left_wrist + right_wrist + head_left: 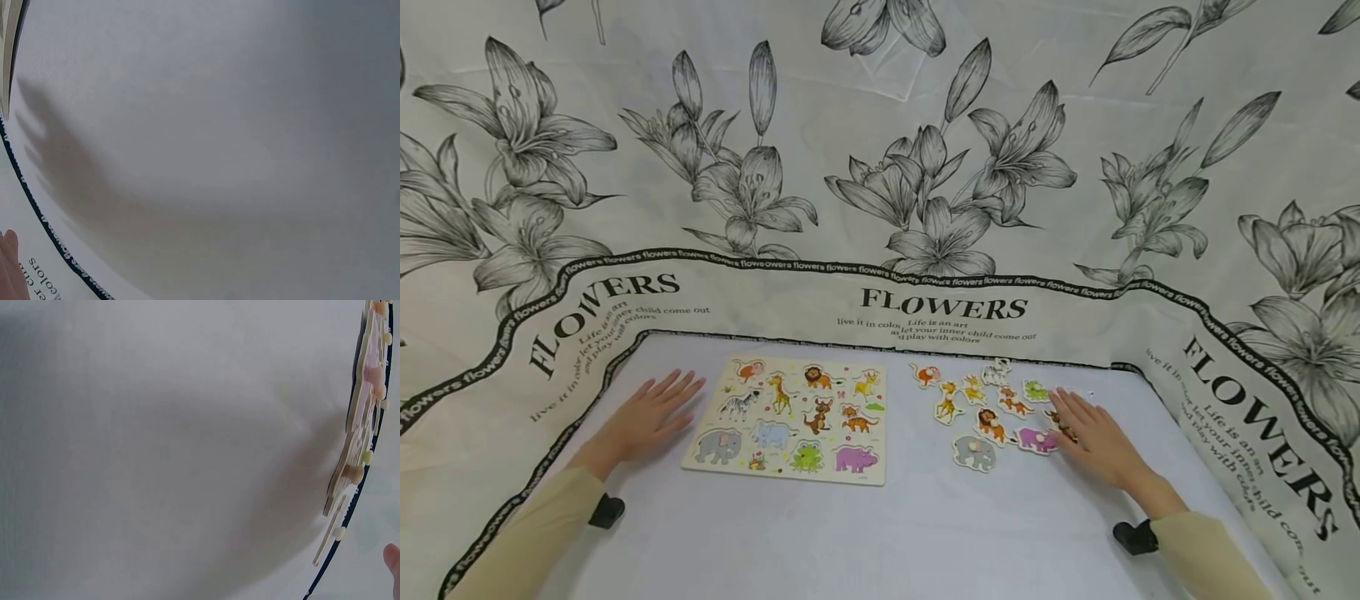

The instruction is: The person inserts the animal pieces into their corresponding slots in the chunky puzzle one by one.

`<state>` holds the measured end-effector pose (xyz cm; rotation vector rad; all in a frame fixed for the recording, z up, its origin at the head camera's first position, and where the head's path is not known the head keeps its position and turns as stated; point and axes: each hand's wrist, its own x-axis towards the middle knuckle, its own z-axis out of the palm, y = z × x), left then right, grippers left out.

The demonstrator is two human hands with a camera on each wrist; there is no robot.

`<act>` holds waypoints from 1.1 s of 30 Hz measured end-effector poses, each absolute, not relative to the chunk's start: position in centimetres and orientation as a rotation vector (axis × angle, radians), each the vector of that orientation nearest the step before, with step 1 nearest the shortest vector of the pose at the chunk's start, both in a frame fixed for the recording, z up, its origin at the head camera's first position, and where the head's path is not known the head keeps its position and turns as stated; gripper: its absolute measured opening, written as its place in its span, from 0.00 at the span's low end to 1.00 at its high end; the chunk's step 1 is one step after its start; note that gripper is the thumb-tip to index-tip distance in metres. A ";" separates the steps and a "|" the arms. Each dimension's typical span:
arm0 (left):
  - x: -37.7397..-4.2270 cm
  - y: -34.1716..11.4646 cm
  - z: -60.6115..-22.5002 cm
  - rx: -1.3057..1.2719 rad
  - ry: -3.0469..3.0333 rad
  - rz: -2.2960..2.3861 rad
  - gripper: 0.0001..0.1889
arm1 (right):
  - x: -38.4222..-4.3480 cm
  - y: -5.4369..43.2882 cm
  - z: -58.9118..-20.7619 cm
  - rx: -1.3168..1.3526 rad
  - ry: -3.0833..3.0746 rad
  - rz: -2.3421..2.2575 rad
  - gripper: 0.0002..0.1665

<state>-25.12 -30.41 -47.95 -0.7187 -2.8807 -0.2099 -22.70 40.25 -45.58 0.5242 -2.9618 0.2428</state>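
My left hand (651, 414) is spread with straight fingers over the white tabletop, just left of a wooden animal puzzle board (790, 367). To the right lies a loose group of cut-out animal pieces, among them an elephant (974, 454), a lion (992, 427), a giraffe (948, 402) and a frog (1037, 390). My right hand (1093, 442), fingers extended and holding nothing, is at the right side of this group. It overlaps a brown piece (1062, 427) and reaches beside the purple hippo piece (1036, 441). Small knobs (354, 474) stand on the pieces in the right wrist view.
A white cloth with printed flowers (940, 233) and lettering rises behind and along both sides of the tabletop (880, 542). Black wrist mounts (1135, 537) sit at both sleeves. A tiger piece (1015, 402) and a zebra piece (996, 372) lie farther back.
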 end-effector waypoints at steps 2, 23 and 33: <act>-25.4 -30.2 -48.1 -0.723 -2.873 -0.209 0.30 | -22.7 39.8 -45.7 0.547 -2.935 0.229 0.40; -27.8 -28.1 -48.4 -0.836 -2.933 -0.205 0.27 | -22.3 34.5 -46.1 0.706 -2.728 0.298 0.33; -28.6 -27.7 -48.9 -0.854 -2.966 -0.215 0.27 | -21.6 32.5 -46.4 0.758 -2.741 0.347 0.31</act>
